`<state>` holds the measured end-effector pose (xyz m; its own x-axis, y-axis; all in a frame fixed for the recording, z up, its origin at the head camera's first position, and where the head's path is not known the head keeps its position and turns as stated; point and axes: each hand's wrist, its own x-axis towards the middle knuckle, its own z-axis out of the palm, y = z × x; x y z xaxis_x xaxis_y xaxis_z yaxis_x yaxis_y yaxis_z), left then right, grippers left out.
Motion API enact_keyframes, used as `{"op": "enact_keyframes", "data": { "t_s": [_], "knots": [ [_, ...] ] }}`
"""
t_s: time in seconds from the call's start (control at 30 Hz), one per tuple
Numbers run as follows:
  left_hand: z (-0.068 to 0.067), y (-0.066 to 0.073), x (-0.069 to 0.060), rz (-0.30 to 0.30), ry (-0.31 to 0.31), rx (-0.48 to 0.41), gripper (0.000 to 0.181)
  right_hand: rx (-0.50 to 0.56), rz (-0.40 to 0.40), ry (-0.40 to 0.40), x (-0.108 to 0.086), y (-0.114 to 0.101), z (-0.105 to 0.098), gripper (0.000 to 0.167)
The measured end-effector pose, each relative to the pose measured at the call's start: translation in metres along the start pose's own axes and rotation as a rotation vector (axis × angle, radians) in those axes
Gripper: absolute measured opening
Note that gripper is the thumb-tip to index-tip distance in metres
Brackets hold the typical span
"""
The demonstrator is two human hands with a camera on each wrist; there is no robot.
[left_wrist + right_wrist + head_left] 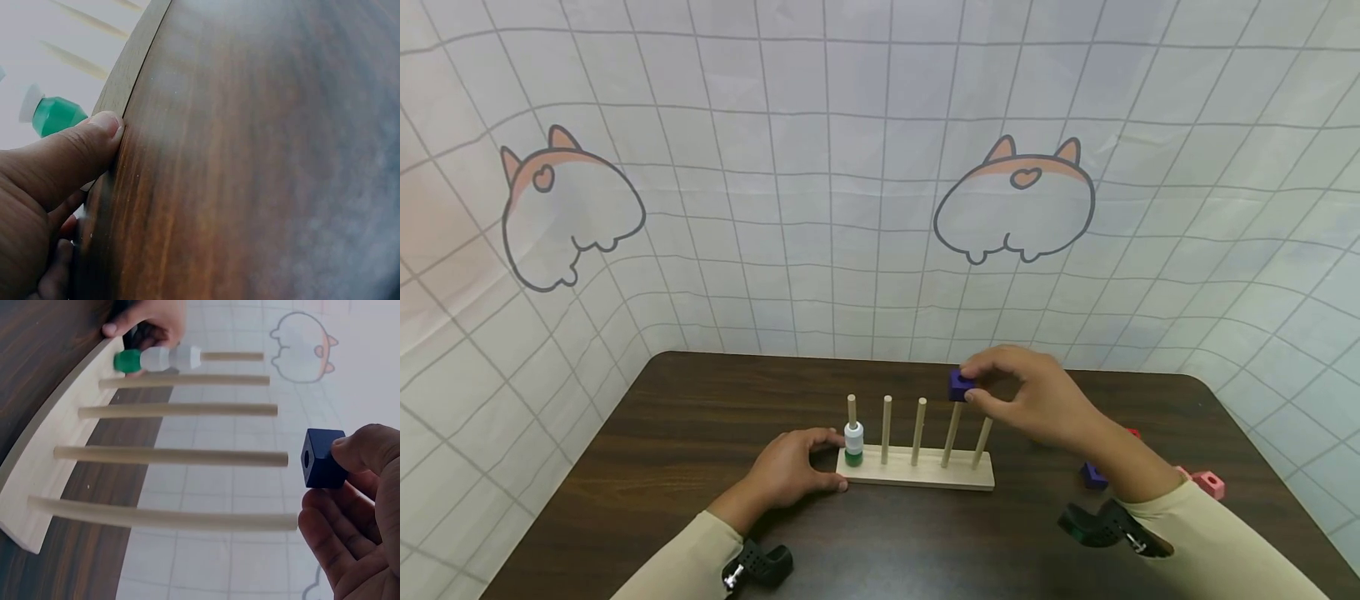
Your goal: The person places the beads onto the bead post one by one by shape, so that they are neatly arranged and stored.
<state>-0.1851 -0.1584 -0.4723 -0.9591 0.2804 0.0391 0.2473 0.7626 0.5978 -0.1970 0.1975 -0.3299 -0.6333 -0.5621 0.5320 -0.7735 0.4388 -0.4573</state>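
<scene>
A pale wooden peg board (917,475) with several upright pegs stands on the table. My left hand (793,467) grips its left end, thumb (94,137) at the front edge and fingers behind. On the leftmost peg sit a green bead (127,361) at the bottom and white beads (853,437) above it. My right hand (1037,396) pinches a dark blue cube (324,458) between thumb and fingers. In the right wrist view the cube's hole faces the tip of the second peg (952,435) from the right, with a small gap between. The other pegs are bare.
On the dark wooden table (700,400), right of the board, lie another blue cube (1093,476) and a pink cube (1210,484), with red and pink pieces partly hidden by the right forearm. A white grid-patterned cloth (850,208) hangs behind and at the sides.
</scene>
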Motion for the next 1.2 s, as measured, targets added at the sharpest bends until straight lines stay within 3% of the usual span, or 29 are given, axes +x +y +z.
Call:
{"op": "enact_keyframes", "data": {
  "t_s": [0.2,0.5,1.2],
  "knots": [
    [0.000,-0.001,0.000,0.006,0.009,0.001,0.055,0.010,-0.029,0.001,0.008,-0.004,0.007,0.029],
    [-0.002,-0.001,0.003,0.006,0.001,-0.009,0.054,0.032,0.001,0.004,0.016,-0.011,0.017,0.028],
    [-0.003,-0.005,0.009,0.018,-0.001,-0.014,0.054,0.066,0.187,0.005,0.033,-0.031,0.048,0.024]
  ]
}}
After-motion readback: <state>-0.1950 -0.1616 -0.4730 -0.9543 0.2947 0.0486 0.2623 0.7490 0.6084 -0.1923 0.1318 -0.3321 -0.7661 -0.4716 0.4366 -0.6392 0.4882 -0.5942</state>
